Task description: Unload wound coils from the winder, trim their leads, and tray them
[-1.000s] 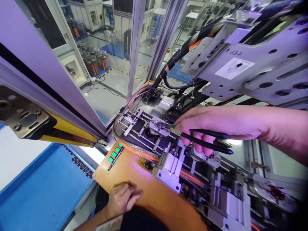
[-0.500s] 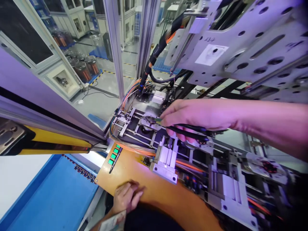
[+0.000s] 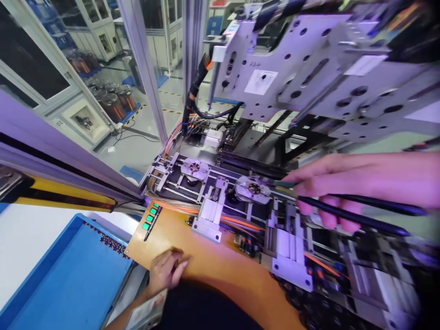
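Observation:
My right hand (image 3: 330,188) grips black-handled pliers (image 3: 350,211), whose handles stick out to the right below the palm. Their head points left, above the machine's rails; its tip is blurred. Just left of it, a small ring-shaped part with coppery segments (image 3: 254,188) sits in a metal holder (image 3: 242,187). A similar ring (image 3: 194,167) lies in another holder farther left. My left hand (image 3: 165,270) rests by the orange-brown panel (image 3: 202,256) with curled fingers; whatever may be inside them is hidden.
Green square buttons (image 3: 149,219) and a black pen (image 3: 153,223) are at the panel's left end. A blue tray (image 3: 68,275) with many small parts stands lower left. A perforated metal plate (image 3: 275,82) overhangs the rails. A frame post (image 3: 140,64) rises at left.
My right hand has moved right along the rails with the pliers, uncovering both ring holders. The view has shifted right. My left hand stays by the panel with fingers curled.

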`<move>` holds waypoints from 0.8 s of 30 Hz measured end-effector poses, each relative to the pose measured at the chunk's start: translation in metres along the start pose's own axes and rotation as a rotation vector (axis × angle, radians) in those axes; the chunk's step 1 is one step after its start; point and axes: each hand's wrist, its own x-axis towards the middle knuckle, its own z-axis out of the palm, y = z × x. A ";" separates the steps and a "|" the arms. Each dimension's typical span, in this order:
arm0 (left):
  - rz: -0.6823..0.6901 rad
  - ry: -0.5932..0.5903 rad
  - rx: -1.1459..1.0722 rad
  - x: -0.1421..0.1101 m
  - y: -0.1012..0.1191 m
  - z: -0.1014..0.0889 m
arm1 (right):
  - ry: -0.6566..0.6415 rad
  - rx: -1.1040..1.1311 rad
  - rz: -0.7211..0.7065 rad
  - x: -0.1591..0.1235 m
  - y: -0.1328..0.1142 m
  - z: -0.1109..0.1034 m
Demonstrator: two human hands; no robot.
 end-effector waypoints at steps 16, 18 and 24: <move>0.019 -0.065 0.052 0.002 0.000 -0.001 | -0.131 -0.194 0.170 -0.006 0.003 0.016; 0.017 -0.059 0.055 0.001 -0.001 0.000 | -0.113 -0.199 0.182 -0.005 -0.001 0.018; 0.011 -0.057 0.038 -0.002 -0.002 0.001 | -0.119 -0.130 0.127 0.003 0.002 0.019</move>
